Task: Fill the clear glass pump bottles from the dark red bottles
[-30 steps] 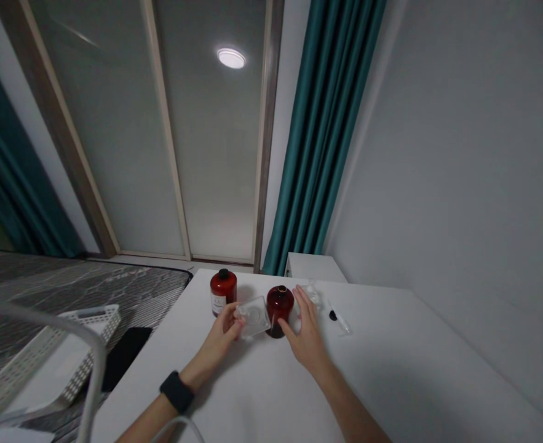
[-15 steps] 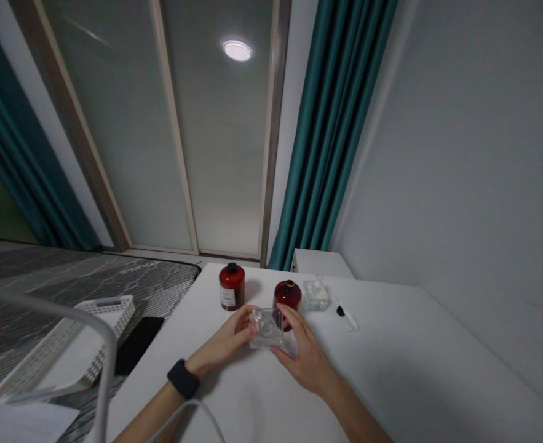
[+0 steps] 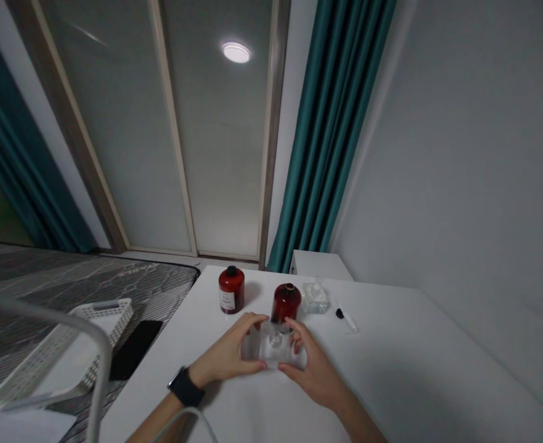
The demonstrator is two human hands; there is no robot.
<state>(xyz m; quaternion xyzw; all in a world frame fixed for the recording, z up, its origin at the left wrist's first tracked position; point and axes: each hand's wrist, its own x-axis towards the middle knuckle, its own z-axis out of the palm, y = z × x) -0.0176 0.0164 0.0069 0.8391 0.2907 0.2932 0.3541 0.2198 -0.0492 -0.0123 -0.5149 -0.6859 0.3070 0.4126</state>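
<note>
A clear, square glass container (image 3: pixel 275 346) with a round feature in its middle is between my two hands, just over the white table. My left hand (image 3: pixel 234 349) grips its left side, thumb at the near edge and fingers at the far edge. On the other side, my right hand (image 3: pixel 315 366) holds it the same way, thumb below and fingertips at the far corner. Right behind it stands a dark red bottle (image 3: pixel 286 303) with an uncapped neck. Another red bottle (image 3: pixel 231 290), black-capped and with a white label, stands to the left.
A second clear glass piece (image 3: pixel 315 299) sits right of the uncapped bottle. Beside it lies a slim clear tube (image 3: pixel 350 321) with a small black piece (image 3: pixel 339 313). Left of the table are a white basket (image 3: pixel 63 344) and a black flat object (image 3: pixel 136 349). A grey bar (image 3: pixel 98 363) crosses the lower left.
The glass container has moved slightly right and nearer to me. My left hand has shifted its grip, its thumb now down at the near edge instead of on the face.
</note>
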